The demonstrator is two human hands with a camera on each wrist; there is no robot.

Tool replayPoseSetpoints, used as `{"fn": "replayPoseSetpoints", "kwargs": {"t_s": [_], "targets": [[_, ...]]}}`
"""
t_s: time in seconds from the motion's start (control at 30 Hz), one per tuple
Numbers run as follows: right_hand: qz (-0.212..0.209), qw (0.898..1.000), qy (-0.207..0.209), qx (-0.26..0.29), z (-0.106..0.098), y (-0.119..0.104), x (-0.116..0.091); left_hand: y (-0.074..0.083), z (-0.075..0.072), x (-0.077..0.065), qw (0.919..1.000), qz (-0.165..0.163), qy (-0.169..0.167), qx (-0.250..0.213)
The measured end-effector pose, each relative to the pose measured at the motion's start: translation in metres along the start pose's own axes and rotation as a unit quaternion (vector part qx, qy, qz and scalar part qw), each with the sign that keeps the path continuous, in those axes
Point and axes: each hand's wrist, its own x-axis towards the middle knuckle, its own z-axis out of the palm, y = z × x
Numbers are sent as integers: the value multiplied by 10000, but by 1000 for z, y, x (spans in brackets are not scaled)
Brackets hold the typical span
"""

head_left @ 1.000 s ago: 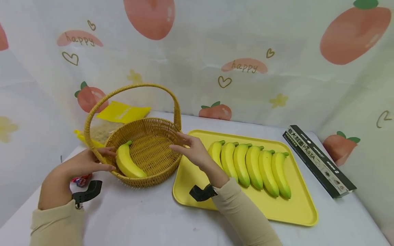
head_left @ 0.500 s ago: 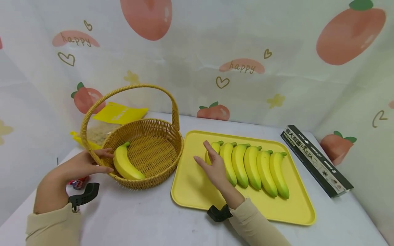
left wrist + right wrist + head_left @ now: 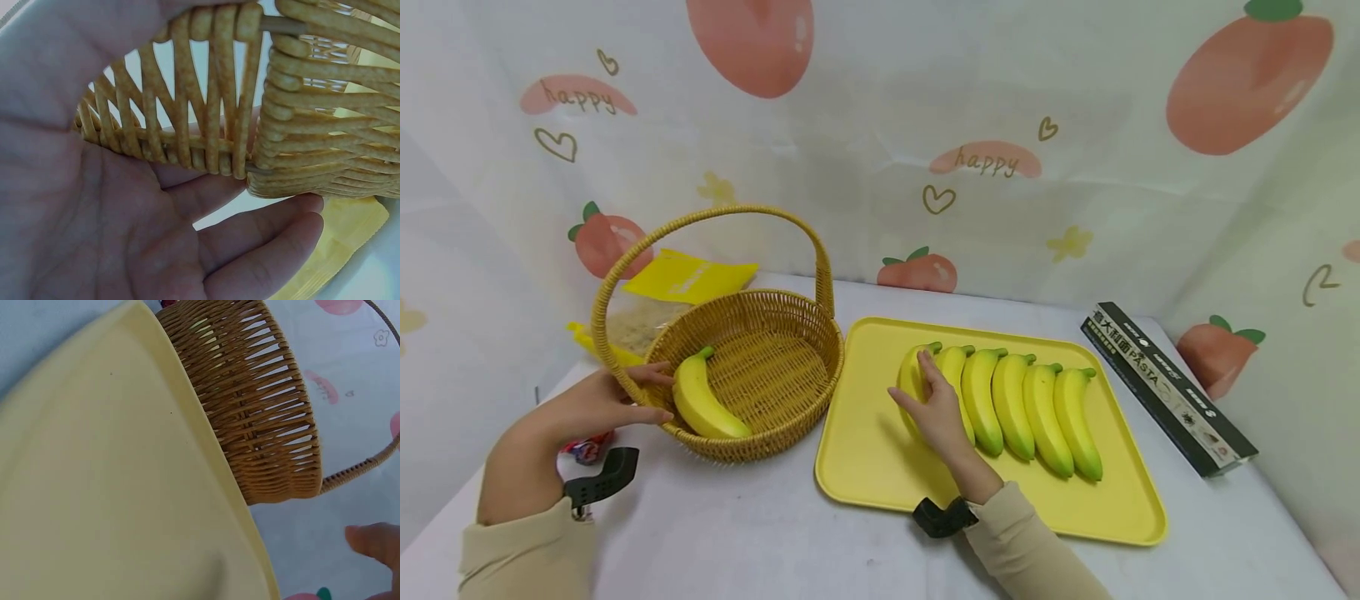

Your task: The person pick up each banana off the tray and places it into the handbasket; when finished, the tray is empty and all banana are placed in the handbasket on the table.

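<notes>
Six bananas (image 3: 1009, 407) are lying on the yellow tray (image 3: 865, 450), one banana (image 3: 702, 402) in the wicker basket (image 3: 778, 362). The right hand (image 3: 943, 415), having just left the basket, is reaching over the leftmost banana (image 3: 909, 377), fingers spread, gripping nothing; work is apparently turning to the tray. The left hand (image 3: 597, 402) is holding the basket.
</notes>
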Motion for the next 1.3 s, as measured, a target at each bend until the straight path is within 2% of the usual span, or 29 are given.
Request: {"fn": "replayPoseSetpoints", "kwargs": {"t_s": [0.27,0.53,0.67,0.87,1.17,1.3], "targets": [[-338,9924,-245,-1162,2,3,-2,-2,0,0,10000,6,-31,17],[-300,9765,-1370,-1635,9,6,-8,-2,0,0,10000,-7,-53,-51],[-303,9757,-1472,-1593,14,6,-10,-2,0,0,10000,-35,-59,-39],[-92,9747,-1525,-1633,14,2,-10,-2,0,0,10000,-55,-50,-36],[370,9800,-1700,-968,3,-18,2,0,0,0,9999,-137,-28,-42],[361,9785,-1851,-837,-3,-35,7,1,1,0,9997,-207,-21,-90]]}}
